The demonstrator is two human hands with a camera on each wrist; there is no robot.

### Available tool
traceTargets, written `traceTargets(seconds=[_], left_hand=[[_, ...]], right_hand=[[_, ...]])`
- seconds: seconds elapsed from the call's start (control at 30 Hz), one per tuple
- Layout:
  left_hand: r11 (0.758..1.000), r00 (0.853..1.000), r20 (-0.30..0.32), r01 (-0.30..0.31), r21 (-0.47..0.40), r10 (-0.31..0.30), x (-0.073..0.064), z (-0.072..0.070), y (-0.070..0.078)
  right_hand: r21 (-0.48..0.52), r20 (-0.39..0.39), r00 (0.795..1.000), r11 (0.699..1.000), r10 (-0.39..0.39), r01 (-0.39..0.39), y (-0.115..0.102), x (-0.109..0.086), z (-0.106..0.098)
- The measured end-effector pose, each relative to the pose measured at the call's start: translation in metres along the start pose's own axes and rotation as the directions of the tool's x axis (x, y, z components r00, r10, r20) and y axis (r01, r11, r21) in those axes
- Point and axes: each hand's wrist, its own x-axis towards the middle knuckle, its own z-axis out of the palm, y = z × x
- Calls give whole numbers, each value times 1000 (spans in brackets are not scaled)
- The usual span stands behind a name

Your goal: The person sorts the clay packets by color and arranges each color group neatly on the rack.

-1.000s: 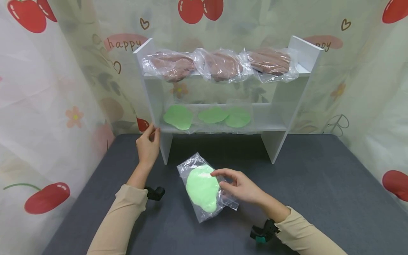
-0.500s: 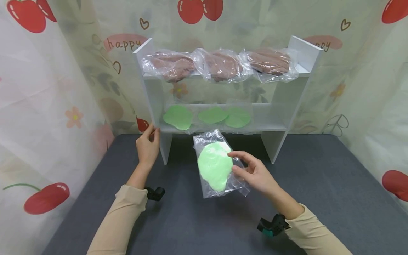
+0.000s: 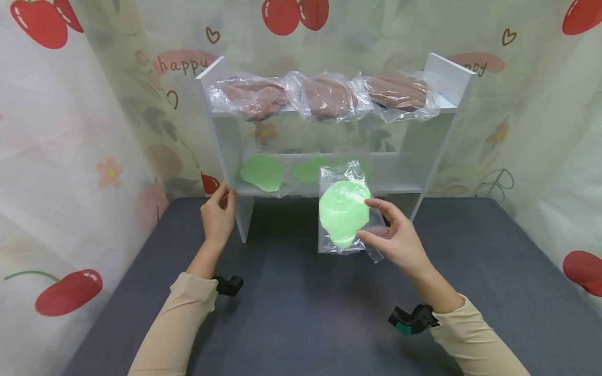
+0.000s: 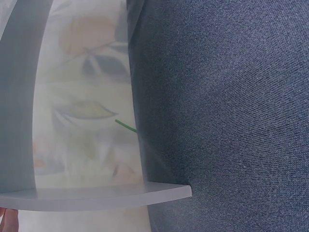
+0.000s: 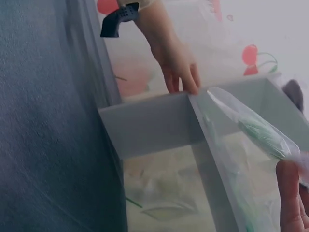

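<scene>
My right hand (image 3: 395, 237) pinches the right edge of a clear plastic bag (image 3: 345, 169) with a flat pale green piece (image 3: 343, 214) inside. The bag is raised above the table before the white shelf unit (image 3: 395, 180), partly covering the lower shelf. In the right wrist view the bag (image 5: 256, 128) appears nearly edge-on beside a fingertip (image 5: 288, 183). My left hand (image 3: 218, 219) touches the front edge of the unit's left side panel; in the right wrist view its fingers (image 5: 181, 72) lie along the panel's outer face.
Several similar bagged green pieces (image 3: 263, 173) lie on the lower shelf, some hidden behind the raised bag. The upper shelf carries three clear bags of brown, elongated items (image 3: 397, 91). A dark grey tabletop (image 3: 301, 318) spreads in front, with a patterned curtain (image 3: 117, 104) around it.
My right hand has carried the bagged green piece up from near the table, forward and to the right, to the lower shelf's front. My left hand has stayed at the side panel.
</scene>
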Motion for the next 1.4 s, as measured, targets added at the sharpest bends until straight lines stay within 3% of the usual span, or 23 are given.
traceTargets(seconds=[0.13,0.27,0.53,0.7,0.87,0.97,1.2,1.4], left_hand=[[1000,1000,1,0,-1,0,0,0,-1],[1000,1000,-3,-6,-4,6,0,0,-1],[1000,1000,-5,2,-9,-2,0,0,1],[1000,1000,-6,5,-9,-5,1,0,1],[1000,1000,-5,5,-6,-6,0,0,0],[1000,1000,-5,7,-2,-7,0,0,0],[1000,1000,-4,7,-6,-7,0,0,0],[1000,1000,-3,13,-6,-13,0,0,0]], right_hand=[[46,-69,997,998,-36,39,9,5,-11],[57,-163,986,998,-24,33,8,8,-20],[145,-336,941,989,50,-1,-2,18,-31],[217,-441,891,976,110,-13,2,31,-38],[237,-552,814,970,180,-53,8,45,-43],[234,-595,779,970,198,-68,12,52,-46],[181,-656,737,982,162,-55,20,63,-48],[231,-680,710,973,184,-31,25,67,-46]])
